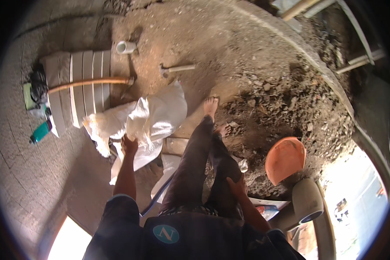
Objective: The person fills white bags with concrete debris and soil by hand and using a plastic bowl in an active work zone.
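My left hand (129, 144) is closed on the edge of a white woven sack (167, 106), which lies bunched and shiny on the ground to the left of my legs. More white sheeting (145, 158) hangs below it, close to my wrist. My right hand (237, 187) rests on my right leg near the knee, its thumb apart from the fingers; some of the fingers are hidden. It holds no object that I can see. A blue strip (160, 195) runs beside my left thigh.
Bare feet (210, 105) stand by loose soil (281, 102). An orange plastic basin (286, 160) lies right. A hammer (181, 68), a white cylindrical vessel (125, 47) and a long wooden-handled tool (91, 82) lie beyond the sack. A green bottle (40, 132) lies far left.
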Tool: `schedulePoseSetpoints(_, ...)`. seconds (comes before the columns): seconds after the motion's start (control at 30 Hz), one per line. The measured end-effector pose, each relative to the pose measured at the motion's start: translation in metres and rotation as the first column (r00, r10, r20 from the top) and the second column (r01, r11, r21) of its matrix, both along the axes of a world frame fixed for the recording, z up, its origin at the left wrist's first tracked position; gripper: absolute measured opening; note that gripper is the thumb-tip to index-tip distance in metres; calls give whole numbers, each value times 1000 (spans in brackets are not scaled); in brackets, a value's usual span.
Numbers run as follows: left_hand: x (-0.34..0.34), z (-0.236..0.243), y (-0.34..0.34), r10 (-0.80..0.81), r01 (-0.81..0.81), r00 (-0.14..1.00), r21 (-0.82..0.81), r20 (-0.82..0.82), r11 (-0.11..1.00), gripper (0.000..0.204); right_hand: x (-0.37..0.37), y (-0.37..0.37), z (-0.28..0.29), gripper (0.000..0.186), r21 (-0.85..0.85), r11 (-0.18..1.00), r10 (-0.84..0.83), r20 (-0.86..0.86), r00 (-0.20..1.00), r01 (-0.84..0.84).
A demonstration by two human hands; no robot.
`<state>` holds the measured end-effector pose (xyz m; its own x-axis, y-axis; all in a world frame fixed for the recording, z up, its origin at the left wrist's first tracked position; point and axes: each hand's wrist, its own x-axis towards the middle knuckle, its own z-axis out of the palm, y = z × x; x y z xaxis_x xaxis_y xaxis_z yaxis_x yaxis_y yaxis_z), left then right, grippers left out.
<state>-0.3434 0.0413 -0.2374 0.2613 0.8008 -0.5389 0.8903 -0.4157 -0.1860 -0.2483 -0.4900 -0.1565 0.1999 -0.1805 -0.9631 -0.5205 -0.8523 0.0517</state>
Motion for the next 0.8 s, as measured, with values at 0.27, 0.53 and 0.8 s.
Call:
schedulePoseSetpoints(0.27,-72,111,-84,-310,214,947,-547,-88,809,71,-88,-65,48,65,248,834,-519,51,853,493)
schedulePoseSetpoints(0.53,66,157,-49,-519,436,855,-561,15,703,67,-221,-64,125,18,608,693,-599,187,778,387)
schedulePoseSetpoints(0.8,245,183,-110,-619,653,733,-547,282,524,63,-194,-15,272,28,359,-295,-844,-532,-65,885)
